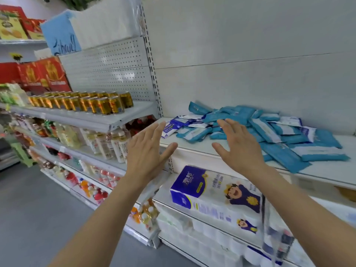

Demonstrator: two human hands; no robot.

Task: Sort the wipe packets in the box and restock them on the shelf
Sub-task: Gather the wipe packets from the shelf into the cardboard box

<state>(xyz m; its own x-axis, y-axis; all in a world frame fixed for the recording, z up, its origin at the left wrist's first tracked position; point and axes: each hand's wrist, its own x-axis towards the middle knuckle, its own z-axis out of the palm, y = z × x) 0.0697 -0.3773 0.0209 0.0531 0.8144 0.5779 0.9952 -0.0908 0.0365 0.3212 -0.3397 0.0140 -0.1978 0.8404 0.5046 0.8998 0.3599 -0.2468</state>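
Shop aisle, white steel shelving. Shelf (192, 149) ahead of both hands carries the wipe packets (269, 130): a loose, overlapping heap, mostly blue, a few white-and-blue ones at its near-left end. No box in view.

Left hand (148, 151): fingers spread wide, empty, off the shelf's left edge. Right hand (237, 145): spread wide, empty, just short of the heap.

Step, as judged: gather and square the heap. Best to cup from both ends, separate the two colours first, align edges, faces forward.

Writing: tissue pack (215, 191) below the hands bears Chinese characters and a cartoon figure; packet print too blurred to read.
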